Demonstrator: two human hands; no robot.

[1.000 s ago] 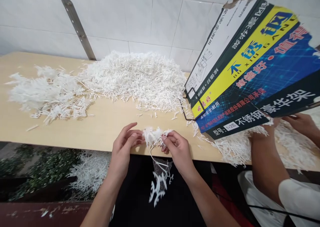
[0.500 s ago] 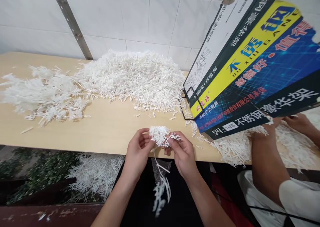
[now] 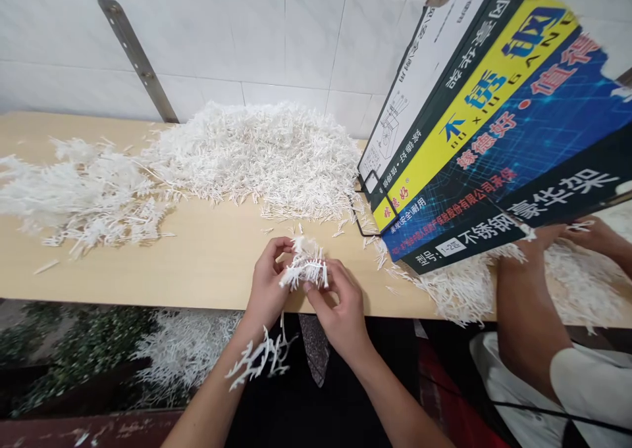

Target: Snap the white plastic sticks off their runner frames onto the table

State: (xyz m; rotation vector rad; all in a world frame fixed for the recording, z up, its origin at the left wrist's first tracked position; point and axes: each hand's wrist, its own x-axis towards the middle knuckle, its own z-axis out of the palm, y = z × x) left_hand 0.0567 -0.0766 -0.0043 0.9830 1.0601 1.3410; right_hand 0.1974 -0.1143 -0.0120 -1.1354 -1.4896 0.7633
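Observation:
Near the table's front edge, my left hand [image 3: 270, 283] is closed around a bunch of white branching strands [image 3: 305, 267]. My right hand [image 3: 340, 303] pinches the right side of the same bunch, thumb below it. A loose strand cluster [image 3: 264, 362] dangles under my left hand, over the forearm. Behind my hands lies a large heap of short white pieces [image 3: 257, 152]. A looser pile of white strands [image 3: 93, 191] is at the left of the table.
The wooden table [image 3: 207, 257] runs along a tiled wall with a metal bracket [image 3: 141, 63]. A printed cardboard box [image 3: 494, 125] stands at the right, held by a black wire frame [image 3: 363, 214]. Beyond it another person's arms [image 3: 528, 303] work over more strands. White strands [image 3: 190, 349] hang below.
The bunch has been turned between my hands, and my right hand has moved slightly left. The dangling cluster has swung left. The whole view has shifted a little.

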